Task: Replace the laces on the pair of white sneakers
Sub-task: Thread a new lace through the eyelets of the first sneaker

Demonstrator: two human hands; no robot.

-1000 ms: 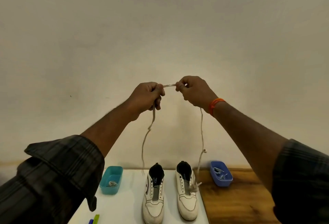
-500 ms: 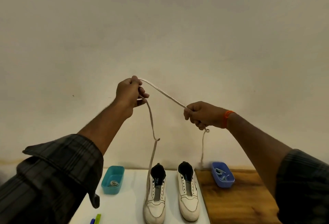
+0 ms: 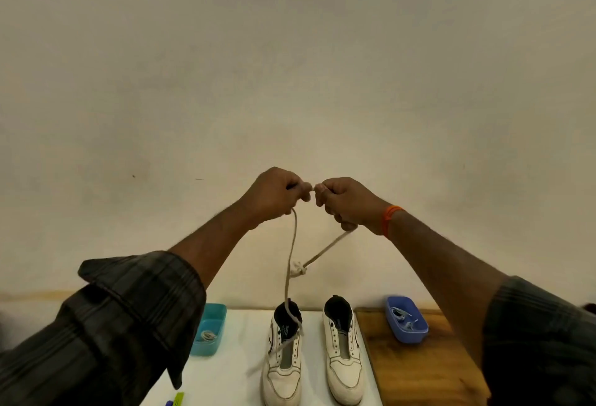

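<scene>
Two white sneakers stand side by side on the table, the left sneaker (image 3: 283, 363) and the right sneaker (image 3: 343, 360), both without laces in their eyelets. High above them my left hand (image 3: 274, 194) and my right hand (image 3: 345, 202) are raised close together. Each grips a part of one off-white lace (image 3: 292, 244). A short stretch of it runs between my fists. One strand hangs from my left hand onto the left sneaker. The other strand runs from my right hand down to a knot (image 3: 298, 271) on the hanging strand.
A teal tub (image 3: 209, 330) with a coiled lace sits left of the sneakers on the white table (image 3: 225, 380). A blue tub (image 3: 406, 323) with laces rests on a wooden board (image 3: 425, 373) at the right. Coloured markers (image 3: 175, 400) lie at the front edge.
My hands were apart with the lace stretched between them; now they have come together at the same height. The lace's loose end now trails over the left sneaker.
</scene>
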